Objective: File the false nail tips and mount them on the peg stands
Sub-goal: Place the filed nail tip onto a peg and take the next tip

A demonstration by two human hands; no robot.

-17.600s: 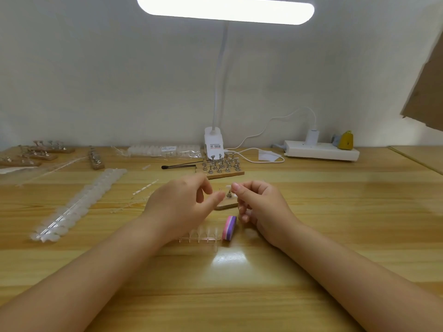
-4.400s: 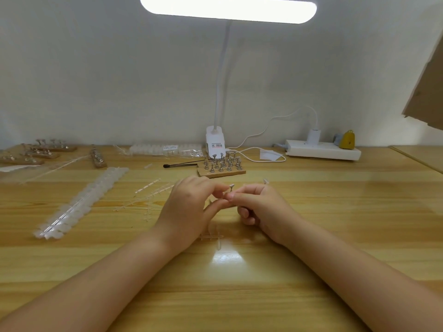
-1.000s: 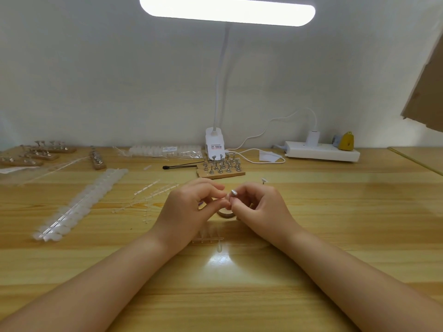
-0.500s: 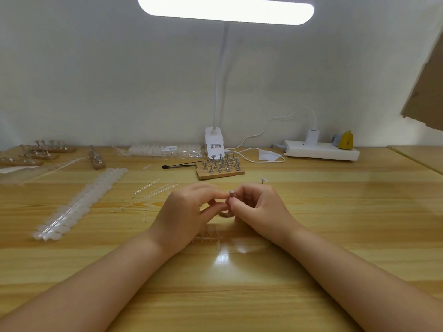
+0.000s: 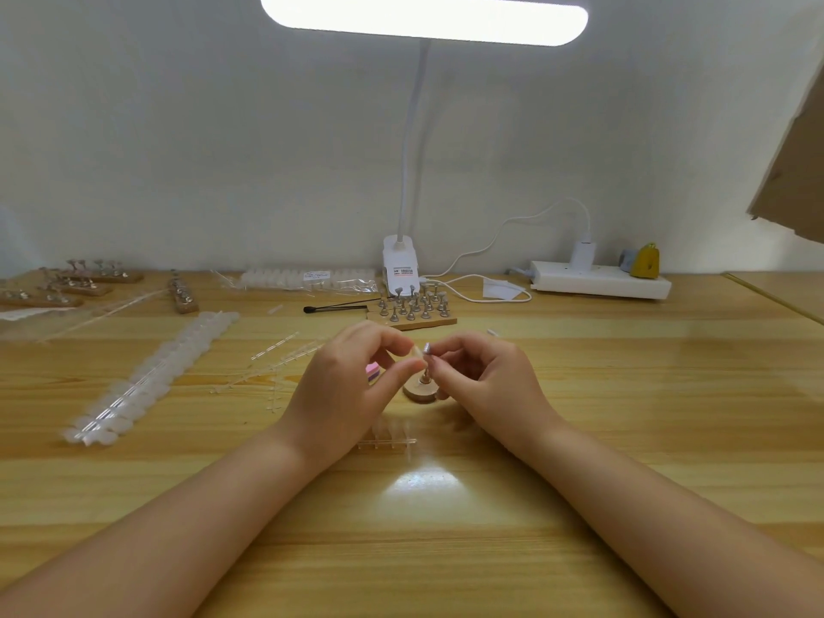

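The wooden table [image 5: 624,417] is wide and holds many small things. A long row of white nail tips [image 5: 147,376] lies at the left. A block of spare peg stands [image 5: 412,307] sits near the lamp base. The left hand [image 5: 343,390] pinches a clear nail tip [image 5: 414,351] between thumb and finger. The right hand [image 5: 486,376] pinches one peg stand [image 5: 422,379] by its thin stem, its round base on the table. The tip looks very light, thin and slippery, so hold it by its edges.
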